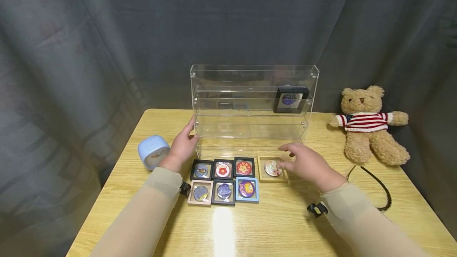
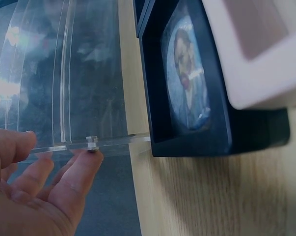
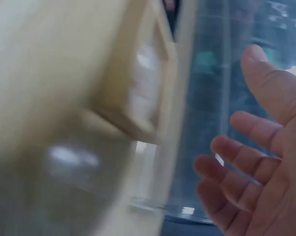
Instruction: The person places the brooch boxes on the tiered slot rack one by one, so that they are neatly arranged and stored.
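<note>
A clear acrylic display shelf (image 1: 250, 132) stands upright on the table. At its left side, my left hand (image 1: 183, 144) holds the edge of the side panel; in the left wrist view, the thumb and fingers lie about that panel, with one fingertip by a small metal screw (image 2: 92, 142). My right hand (image 1: 308, 165) hovers at the shelf's lower right, fingers loosely bent and holding nothing. Beside it lies a tan-framed badge case (image 1: 262, 177), blurred in the right wrist view. A black-framed badge case (image 1: 290, 90) stands on the shelf at upper right.
Several framed badge cases lie in two rows before the shelf, among them a blue one (image 1: 247, 199) and a pink one (image 1: 200, 203). A light blue clock (image 1: 151, 150) stands left. A teddy bear (image 1: 367, 122) and a black headband (image 1: 385, 193) lie right. Grey curtains (image 1: 228, 27) hang behind.
</note>
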A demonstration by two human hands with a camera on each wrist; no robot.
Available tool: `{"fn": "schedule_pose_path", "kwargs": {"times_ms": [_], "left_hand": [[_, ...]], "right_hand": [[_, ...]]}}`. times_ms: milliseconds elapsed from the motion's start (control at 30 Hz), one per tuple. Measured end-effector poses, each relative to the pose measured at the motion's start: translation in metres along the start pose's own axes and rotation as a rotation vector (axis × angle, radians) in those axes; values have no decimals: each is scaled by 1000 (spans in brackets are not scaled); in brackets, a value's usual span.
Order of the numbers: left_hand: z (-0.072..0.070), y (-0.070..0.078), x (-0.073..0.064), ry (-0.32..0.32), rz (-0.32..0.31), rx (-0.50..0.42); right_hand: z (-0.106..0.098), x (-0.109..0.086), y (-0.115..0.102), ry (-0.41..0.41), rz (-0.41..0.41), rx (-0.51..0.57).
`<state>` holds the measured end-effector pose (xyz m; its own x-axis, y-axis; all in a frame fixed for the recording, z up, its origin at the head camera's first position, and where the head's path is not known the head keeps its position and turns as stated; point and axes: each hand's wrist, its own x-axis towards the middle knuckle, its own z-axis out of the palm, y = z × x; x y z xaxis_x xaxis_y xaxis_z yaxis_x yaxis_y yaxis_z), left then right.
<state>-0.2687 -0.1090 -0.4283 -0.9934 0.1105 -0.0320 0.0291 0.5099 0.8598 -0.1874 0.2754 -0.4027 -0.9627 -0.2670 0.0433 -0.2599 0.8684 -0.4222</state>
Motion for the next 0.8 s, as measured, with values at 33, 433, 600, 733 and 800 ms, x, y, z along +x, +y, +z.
{"fn": "schedule_pose_path", "kwargs": {"times_ms": [33, 433, 600, 733, 800], "left_hand": [[0, 0, 0, 0, 1, 1], [1, 2, -1, 1, 11, 3], [0, 1, 0, 0, 12, 10], [1, 1, 0, -1, 11, 10], [1, 0, 0, 0, 12, 9]], "right_hand": [[7, -1, 3, -26, 5, -5], [38, -2, 16, -121, 21, -66], [39, -1, 15, -138, 33, -77], [40, -2, 14, -140, 63, -73], [40, -2, 13, -142, 78, -63]]}}
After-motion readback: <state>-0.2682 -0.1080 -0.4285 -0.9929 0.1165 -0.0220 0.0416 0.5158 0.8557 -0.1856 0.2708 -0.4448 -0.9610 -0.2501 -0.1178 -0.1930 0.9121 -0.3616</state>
